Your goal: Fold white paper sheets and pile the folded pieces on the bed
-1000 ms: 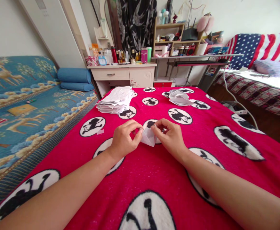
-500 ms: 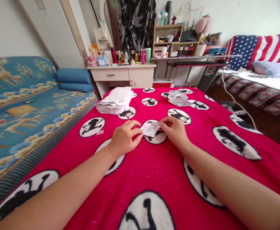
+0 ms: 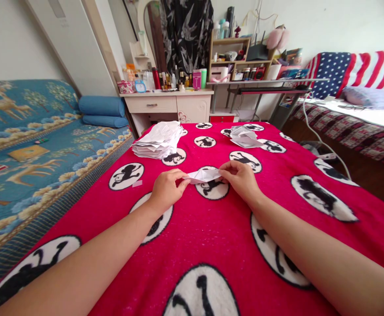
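Note:
Between my hands a small piece of folded white paper (image 3: 205, 175) is stretched out lengthwise, its creases showing. My left hand (image 3: 168, 188) pinches its left end between thumb and fingers. At the right end, my right hand (image 3: 239, 177) grips the other tip with thumb and forefinger. The paper is held just over a white oval on the red cloth (image 3: 205, 228). Farther off to the left lies a thick stack of white paper sheets (image 3: 159, 140). A small group of folded papers (image 3: 245, 137) sits at the far right of the cloth.
A little pale scrap (image 3: 137, 183) lies left of my left hand. Along the left runs a blue patterned sofa (image 3: 53, 131). Behind the cloth stand a white dresser (image 3: 165, 103) with bottles and a desk with shelves (image 3: 231, 61). A white cable (image 3: 326, 140) hangs at right.
My left hand has shifted slightly left and its fingers have drawn together on the paper's end. The folded paper now looks longer and flatter. My right hand has stayed almost in place.

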Tool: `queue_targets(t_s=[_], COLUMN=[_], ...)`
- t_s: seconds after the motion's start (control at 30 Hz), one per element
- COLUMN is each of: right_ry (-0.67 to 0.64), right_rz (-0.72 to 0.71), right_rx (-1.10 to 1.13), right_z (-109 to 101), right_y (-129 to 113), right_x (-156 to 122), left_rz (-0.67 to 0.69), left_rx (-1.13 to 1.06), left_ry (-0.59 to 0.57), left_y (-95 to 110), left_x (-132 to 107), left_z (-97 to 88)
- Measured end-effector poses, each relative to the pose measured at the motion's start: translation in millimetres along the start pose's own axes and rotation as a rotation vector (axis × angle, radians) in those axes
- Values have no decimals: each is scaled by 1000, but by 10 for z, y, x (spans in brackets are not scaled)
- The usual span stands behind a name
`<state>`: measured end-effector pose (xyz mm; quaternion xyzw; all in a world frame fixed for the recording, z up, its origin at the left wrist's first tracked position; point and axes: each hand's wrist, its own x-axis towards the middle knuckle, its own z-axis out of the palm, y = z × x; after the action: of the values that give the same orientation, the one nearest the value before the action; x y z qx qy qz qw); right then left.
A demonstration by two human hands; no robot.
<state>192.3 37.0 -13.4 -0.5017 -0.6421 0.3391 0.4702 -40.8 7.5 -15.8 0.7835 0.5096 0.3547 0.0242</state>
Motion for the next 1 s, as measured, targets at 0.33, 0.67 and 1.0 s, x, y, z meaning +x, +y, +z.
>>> queue_targets(t_s=[0.33, 0.67, 1.0], right_ry=[53, 59, 11], right_rz=[-62, -94, -73], right_rx=[-247, -446, -925], right_z=[17, 25, 26], right_y=[29, 39, -31], right_x=[43, 78, 60], left_rz=[144, 114, 78], left_rx=[177, 238, 356], left_ry=[-136, -249, -296], left_y=[-44, -1, 42], left_x=[16, 18, 8], left_z=[42, 49, 47])
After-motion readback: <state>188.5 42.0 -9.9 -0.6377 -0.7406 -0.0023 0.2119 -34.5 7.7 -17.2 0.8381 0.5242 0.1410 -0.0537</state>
